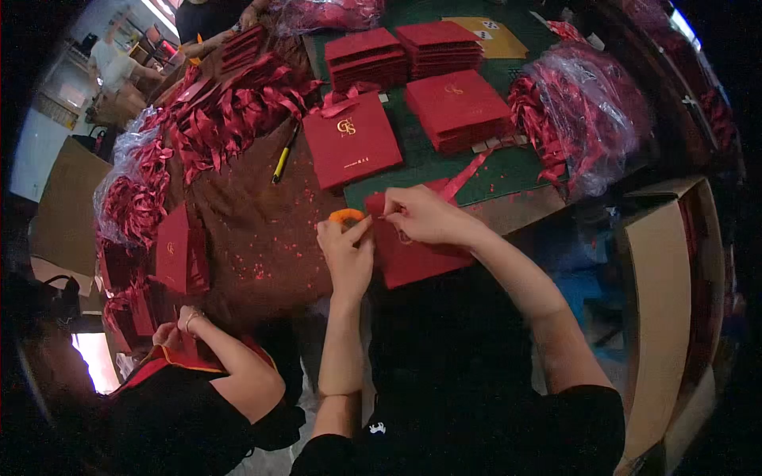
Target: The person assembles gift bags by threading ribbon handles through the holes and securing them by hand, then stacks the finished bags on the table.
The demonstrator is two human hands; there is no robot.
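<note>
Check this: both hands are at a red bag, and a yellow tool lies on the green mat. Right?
Not quite: the head view shows the yellow tool on brown cloth, not the green mat. The left hand and right hand are at a red bag.

dim light, glaring white patch [94, 362] lower left (blown out), dark fisheye edges

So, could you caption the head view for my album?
Left hand and right hand close together at a dark-red rectangular paper bag, a gold-marked stack of red bags beyond.
</note>
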